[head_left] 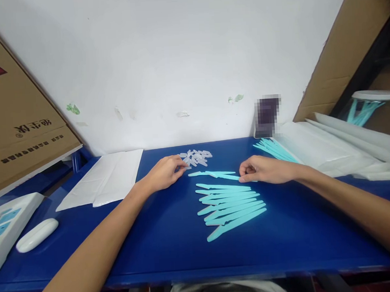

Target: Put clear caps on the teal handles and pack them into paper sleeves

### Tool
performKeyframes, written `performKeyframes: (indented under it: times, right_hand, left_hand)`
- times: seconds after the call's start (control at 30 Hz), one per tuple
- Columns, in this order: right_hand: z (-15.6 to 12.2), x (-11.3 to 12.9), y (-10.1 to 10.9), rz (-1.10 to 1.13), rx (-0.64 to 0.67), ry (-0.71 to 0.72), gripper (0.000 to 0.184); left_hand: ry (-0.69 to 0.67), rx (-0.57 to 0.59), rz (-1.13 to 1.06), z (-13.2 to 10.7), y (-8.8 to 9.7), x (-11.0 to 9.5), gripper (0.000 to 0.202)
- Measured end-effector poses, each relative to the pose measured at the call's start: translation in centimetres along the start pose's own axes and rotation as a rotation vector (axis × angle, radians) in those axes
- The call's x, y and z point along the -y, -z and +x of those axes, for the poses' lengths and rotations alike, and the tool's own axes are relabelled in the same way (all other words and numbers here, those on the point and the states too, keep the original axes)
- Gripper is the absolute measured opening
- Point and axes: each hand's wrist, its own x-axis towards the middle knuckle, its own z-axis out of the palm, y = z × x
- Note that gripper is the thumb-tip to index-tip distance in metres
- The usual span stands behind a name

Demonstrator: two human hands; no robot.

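My left hand point(169, 171) pinches a small clear plastic cap point(187, 167) at the near left edge of a pile of similar caps point(195, 157). Fingers and thumb of my right hand point(259, 169) are closed on the handle end of a turquoise eyebrow razor point(227, 176), whose head points left. Another turquoise razor lies partly across it. Nearer to me, several more eyebrow razors point(232, 205) lie in a loose fanned row, heads to the left and handles to the right.
A bundle of turquoise razors point(276, 149) lies at the back right beside clear plastic bags point(326, 150). White sheets point(103, 179) lie on the left of the blue table point(161, 248). A white oval object point(38, 235) and a white tray point(18, 216) are further left. A white wall stands behind.
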Motion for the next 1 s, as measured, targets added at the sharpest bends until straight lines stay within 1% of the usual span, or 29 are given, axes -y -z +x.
performKeyframes:
  times: [0.07, 0.1, 0.2, 0.27, 0.33, 0.4, 0.47, 0.57, 0.77, 1.0]
  right_hand:
    - [-0.3, 0.0, 0.2, -0.013, 0.035, -0.004, 0.045]
    - [-0.4, 0.1, 0.3, -0.032, 0.029, -0.003, 0.045]
    - [-0.6, 0.2, 0.2, -0.102, -0.084, 0.019, 0.041]
    - [-0.6, 0.3, 0.0, -0.135, -0.167, 0.052, 0.038]
    - [-0.4, 0.3, -0.3, -0.138, -0.212, 0.089, 0.033]
    - [-0.3, 0.2, -0.5, -0.128, -0.242, 0.111, 0.029]
    - [-0.1, 0.0, -0.7, -0.13, -0.278, 0.126, 0.027]
    - [0.1, -0.4, -1.1, -0.161, -0.313, 0.153, 0.026]
    - [0.4, -0.6, -1.4, -0.158, -0.296, 0.158, 0.026]
    - [0.4, -0.6, -1.4, -0.138, -0.294, 0.154, 0.031]
  left_hand:
    - [-0.024, -0.037, -0.03, 0.1, -0.1, -0.7, 0.03]
    - [-0.035, -0.051, -0.046, 0.1, -0.3, -1.0, 0.031]
    - [-0.043, -0.095, -0.13, 0.4, -1.1, -1.6, 0.03]
    - [0.021, -0.139, -0.252, 0.5, -1.8, -1.6, 0.027]
    - [0.125, -0.168, -0.39, 0.6, -2.4, -1.5, 0.025]
    - [0.203, -0.164, -0.491, 0.7, -2.9, -1.2, 0.025]
    - [0.239, -0.15, -0.547, 0.7, -3.1, -1.0, 0.024]
    - [0.246, -0.152, -0.579, 0.8, -3.1, -1.0, 0.023]
    - [0.207, -0.153, -0.562, 0.9, -2.9, -1.5, 0.025]
    - [0.223, -0.138, -0.578, 0.9, -2.8, -1.7, 0.023]
